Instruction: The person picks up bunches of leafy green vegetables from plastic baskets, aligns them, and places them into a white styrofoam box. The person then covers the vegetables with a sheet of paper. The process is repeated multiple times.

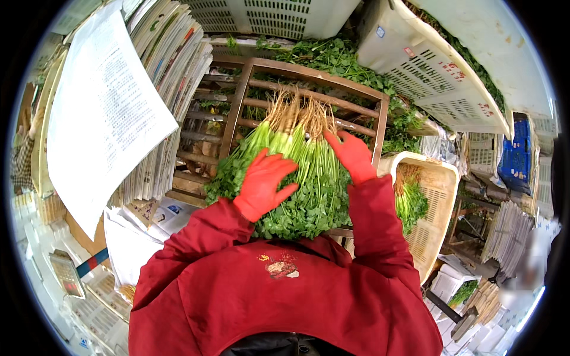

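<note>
A spread of coriander point(307, 191) with pale green stems lies on a brown metal rack. Its tan roots point(289, 111) point away from me, and its leaves hang towards my body. My left hand point(267, 184), in a red rubber glove, is over the stems and leaves on the left side with thumb and fingers apart. Whether it presses on them I cannot tell. At the right edge of the roots is my right hand point(354, 153), gloved the same, index finger against the root ends and thumb apart. Nothing shows gripped in either hand.
The barred metal rack point(236, 107) supports the coriander. A stack of newspapers point(173, 58) and a large printed sheet point(111, 115) stand left. Loose coriander point(338, 58) lies beyond the rack, near a white plastic crate point(427, 75). A cream basket point(438, 200) at right holds another bunch point(409, 200).
</note>
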`<state>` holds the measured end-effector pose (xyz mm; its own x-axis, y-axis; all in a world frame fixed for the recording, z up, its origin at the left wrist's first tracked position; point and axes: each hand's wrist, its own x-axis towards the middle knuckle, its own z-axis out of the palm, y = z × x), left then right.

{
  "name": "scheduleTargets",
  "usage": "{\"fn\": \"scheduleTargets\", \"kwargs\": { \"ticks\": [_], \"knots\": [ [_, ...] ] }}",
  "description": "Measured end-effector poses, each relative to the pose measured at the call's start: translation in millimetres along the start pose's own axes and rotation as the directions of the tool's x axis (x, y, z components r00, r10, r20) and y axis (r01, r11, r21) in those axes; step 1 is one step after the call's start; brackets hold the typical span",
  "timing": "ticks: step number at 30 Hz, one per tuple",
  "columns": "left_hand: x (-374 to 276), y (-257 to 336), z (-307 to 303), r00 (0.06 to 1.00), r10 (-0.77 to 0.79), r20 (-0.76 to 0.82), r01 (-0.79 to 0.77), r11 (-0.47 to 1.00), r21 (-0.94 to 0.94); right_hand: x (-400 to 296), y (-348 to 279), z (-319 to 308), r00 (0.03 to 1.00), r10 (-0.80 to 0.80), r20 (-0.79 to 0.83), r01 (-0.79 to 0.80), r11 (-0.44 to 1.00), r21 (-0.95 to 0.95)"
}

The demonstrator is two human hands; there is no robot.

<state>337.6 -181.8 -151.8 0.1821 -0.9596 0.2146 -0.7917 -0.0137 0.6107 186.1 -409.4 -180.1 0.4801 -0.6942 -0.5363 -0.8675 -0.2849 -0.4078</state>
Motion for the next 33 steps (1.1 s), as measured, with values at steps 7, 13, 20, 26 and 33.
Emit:
{"fn": "scheduleTargets", "kwargs": {
  "ticks": [7,13,20,26,33],
  "knots": [
    [-9,-16,14,0.991,0.121,0.056,-0.116,0.99,-0.086,23,-60,10,0.976,-0.212,0.057,0.214,0.976,-0.027],
    [-4,-14,10,0.989,0.151,-0.001,-0.15,0.981,-0.119,55,-89,15,0.996,-0.06,0.07,0.071,0.985,-0.159],
    [16,-51,-33,0.863,-0.23,-0.449,0.263,0.965,0.012,54,-53,36,0.977,-0.2,0.068,0.168,0.932,0.32],
    [3,-50,10,0.921,-0.381,-0.082,0.333,0.878,-0.344,22,-88,31,0.922,-0.371,0.108,0.184,0.666,0.723],
    [-12,-20,-30,0.993,-0.067,-0.101,0.026,0.932,-0.361,-37,-98,-23,0.851,-0.477,0.219,0.232,0.717,0.658]
  ]
}}
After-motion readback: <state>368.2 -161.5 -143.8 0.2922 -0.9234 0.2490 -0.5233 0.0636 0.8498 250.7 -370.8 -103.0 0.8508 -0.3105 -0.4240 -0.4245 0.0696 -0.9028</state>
